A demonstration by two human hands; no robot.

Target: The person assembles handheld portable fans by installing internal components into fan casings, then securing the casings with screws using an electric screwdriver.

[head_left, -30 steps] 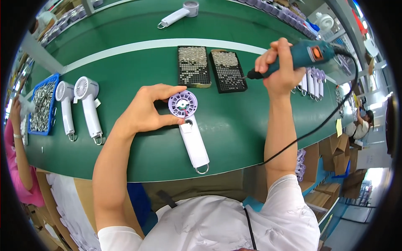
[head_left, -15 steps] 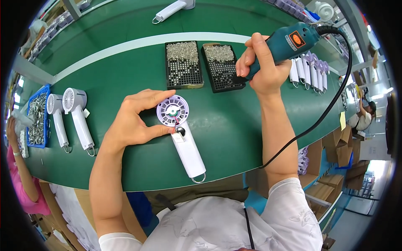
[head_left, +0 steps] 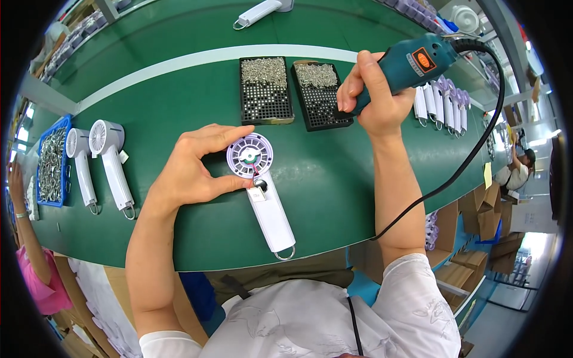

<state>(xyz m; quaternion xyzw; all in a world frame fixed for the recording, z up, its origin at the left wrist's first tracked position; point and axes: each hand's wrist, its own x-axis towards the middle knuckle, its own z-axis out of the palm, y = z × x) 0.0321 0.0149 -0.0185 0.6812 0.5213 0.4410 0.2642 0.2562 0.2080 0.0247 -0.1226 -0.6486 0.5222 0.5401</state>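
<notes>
My left hand [head_left: 200, 162] grips a white handheld fan [head_left: 273, 219] by its round purple head, thumb and fingers on either side. The fan's open back faces up, with a small circuit part, red and dark wires and a white tag showing. A metal loop hangs from its handle end. My right hand [head_left: 376, 98] is closed round a teal electric screwdriver [head_left: 413, 59] with a black cord. The tool's dark tip points down over the right-hand black screw tray [head_left: 325, 113]; whether it touches a screw cannot be made out. A second screw tray [head_left: 267, 107] stands beside it.
Two white fans [head_left: 113, 158] stand at the left by a blue basket [head_left: 51, 161] of metal parts. Several white fan handles [head_left: 440, 104] lie in a row at the right. Another fan [head_left: 258, 13] lies across the far strip. A co-worker's arm [head_left: 27, 238] shows at far left.
The view has shifted slightly, so the trays and fan sit a little differently in the picture. Both hands keep their holds; the screwdriver tip stays over the right tray.
</notes>
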